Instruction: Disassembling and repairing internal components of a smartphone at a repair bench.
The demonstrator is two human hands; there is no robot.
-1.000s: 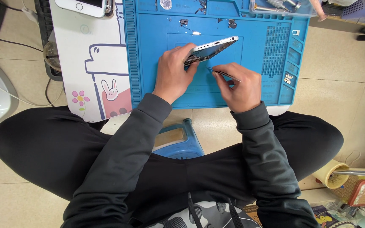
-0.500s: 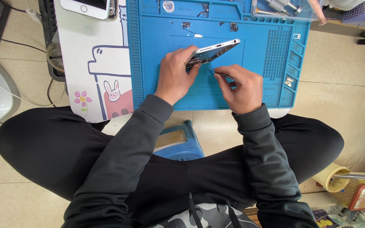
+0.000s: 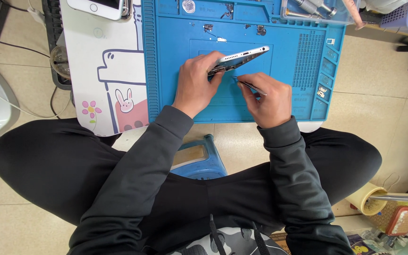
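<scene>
My left hand (image 3: 198, 83) grips a silver phone body (image 3: 242, 57) and tilts it up on its long edge over the blue silicone work mat (image 3: 166, 71). My right hand (image 3: 266, 98) pinches a thin metal tool with a blue tip (image 3: 245, 85), held just below the phone's lower edge. Small screws and metal parts (image 3: 259, 30) lie in the mat's upper recesses.
A white phone (image 3: 101, 6) lies at the top left on a white cartoon-printed mat (image 3: 101, 71). A clear tray with tools (image 3: 312, 9) sits at the top right. A blue stool (image 3: 197, 157) is under my legs. A tape roll (image 3: 368, 198) lies on the floor right.
The view has shifted slightly. Both hands keep their hold on the phone body and the tool, and the phone stays tilted in about the same place.
</scene>
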